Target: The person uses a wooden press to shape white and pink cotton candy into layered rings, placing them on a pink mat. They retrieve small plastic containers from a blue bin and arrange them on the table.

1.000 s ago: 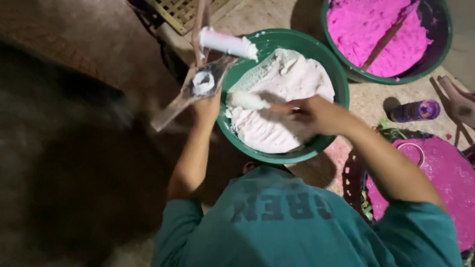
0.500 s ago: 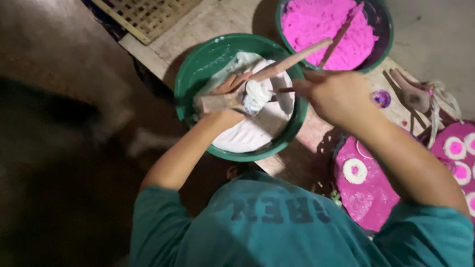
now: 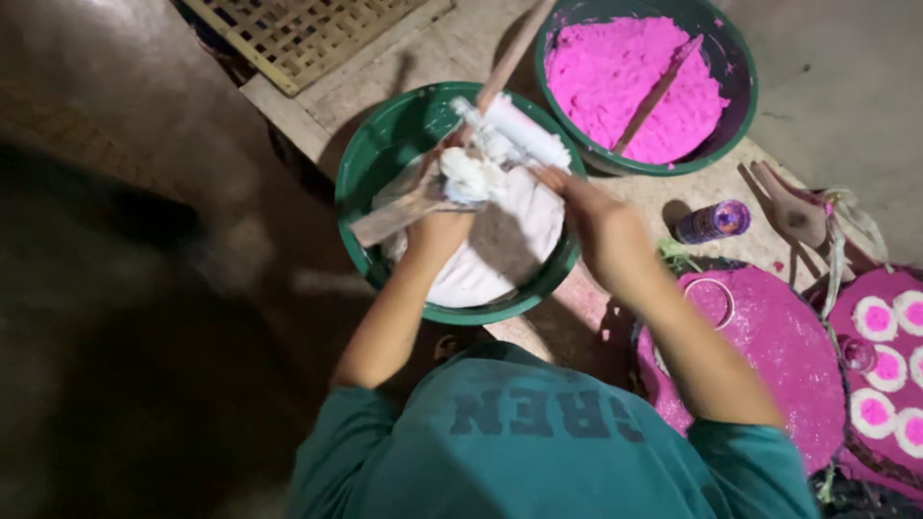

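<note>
Head view: a paste-coated white tube (image 3: pixel 514 130) is pinched by the right hand (image 3: pixel 601 226) while wooden sticks (image 3: pixel 404 207) are gripped by the left hand (image 3: pixel 437 226), above the green basin (image 3: pixel 370 159) of white paste.

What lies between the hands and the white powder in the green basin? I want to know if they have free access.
Nothing visible blocks them. The left hand and right hand are already over the green basin, holding a white-coated tube and wooden stick directly above the white powder.
</note>
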